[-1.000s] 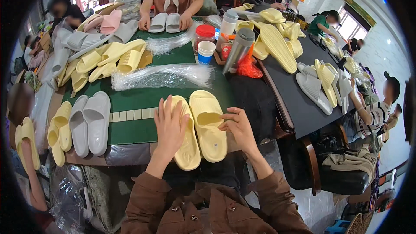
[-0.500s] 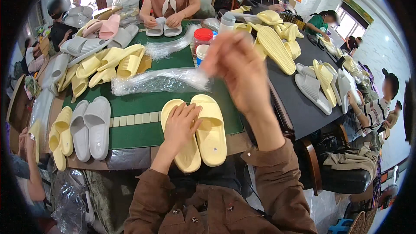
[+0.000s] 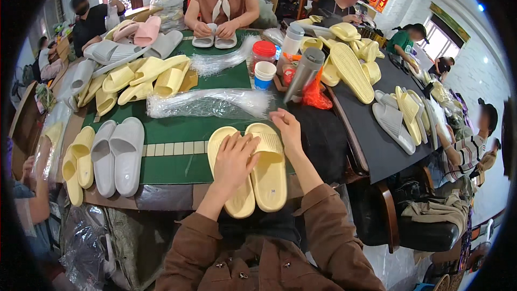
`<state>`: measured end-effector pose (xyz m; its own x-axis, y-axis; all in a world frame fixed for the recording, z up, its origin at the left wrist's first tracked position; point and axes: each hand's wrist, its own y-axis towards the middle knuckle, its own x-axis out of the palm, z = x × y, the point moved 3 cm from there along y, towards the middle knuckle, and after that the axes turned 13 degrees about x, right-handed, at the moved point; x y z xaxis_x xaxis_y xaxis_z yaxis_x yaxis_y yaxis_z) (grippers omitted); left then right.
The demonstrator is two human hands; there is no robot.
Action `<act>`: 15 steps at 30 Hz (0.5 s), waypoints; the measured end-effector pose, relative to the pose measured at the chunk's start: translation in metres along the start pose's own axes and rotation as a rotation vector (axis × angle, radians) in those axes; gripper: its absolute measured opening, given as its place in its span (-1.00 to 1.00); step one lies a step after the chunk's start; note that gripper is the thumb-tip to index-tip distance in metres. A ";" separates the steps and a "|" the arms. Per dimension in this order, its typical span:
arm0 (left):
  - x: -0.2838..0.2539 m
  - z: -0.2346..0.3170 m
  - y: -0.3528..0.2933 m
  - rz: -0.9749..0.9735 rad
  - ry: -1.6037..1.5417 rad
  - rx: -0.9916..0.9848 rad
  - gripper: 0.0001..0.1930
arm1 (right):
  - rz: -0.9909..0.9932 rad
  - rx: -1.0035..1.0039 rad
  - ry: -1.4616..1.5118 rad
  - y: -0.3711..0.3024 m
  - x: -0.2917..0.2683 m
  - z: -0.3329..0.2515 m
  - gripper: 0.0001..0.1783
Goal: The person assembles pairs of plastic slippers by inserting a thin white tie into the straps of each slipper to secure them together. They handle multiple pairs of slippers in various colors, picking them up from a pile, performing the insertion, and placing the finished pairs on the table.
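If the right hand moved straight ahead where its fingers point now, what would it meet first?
Probably the clear crinkled plastic bags: the right hand points away across the green table mat toward their end. Depth is uncertain.

— Where is the slipper pair (image 3: 253, 170) placed?
— At the near edge of the table (image 3: 177, 129), under both hands.
— And around that pair?
— A second pair (image 3: 116, 153) is laid to its left; a plastic bag stack (image 3: 207, 103) is spread behind it; a steel flask (image 3: 303, 74) is stood behind-right.

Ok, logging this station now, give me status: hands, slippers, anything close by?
Left hand flat on yellow slipper pair. Right hand at pair's far edge, empty. Clear plastic bags lie just beyond.
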<state>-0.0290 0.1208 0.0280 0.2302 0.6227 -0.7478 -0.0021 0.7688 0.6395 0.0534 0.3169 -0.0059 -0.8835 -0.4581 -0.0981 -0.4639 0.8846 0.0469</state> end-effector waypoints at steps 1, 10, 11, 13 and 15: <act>0.000 0.000 -0.002 0.012 -0.001 -0.001 -0.61 | 0.001 -0.004 -0.092 -0.001 0.001 0.005 -0.80; 0.000 0.002 -0.003 -0.005 0.029 -0.024 -0.61 | -0.124 -0.141 -0.388 0.029 0.022 0.018 -0.79; 0.000 0.002 -0.003 -0.004 0.031 -0.024 -0.61 | -0.143 -0.143 -0.432 0.032 0.026 0.016 -0.79; 0.001 0.002 -0.004 0.004 0.026 -0.023 -0.61 | -0.176 -0.145 -0.525 0.037 0.030 0.013 -0.79; 0.003 0.002 -0.003 0.023 0.022 -0.016 -0.61 | -0.147 -0.114 -0.513 0.040 0.029 0.013 -0.81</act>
<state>-0.0267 0.1197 0.0245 0.2083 0.6429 -0.7371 -0.0229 0.7566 0.6535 0.0100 0.3404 -0.0202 -0.6767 -0.4496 -0.5830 -0.6093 0.7865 0.1007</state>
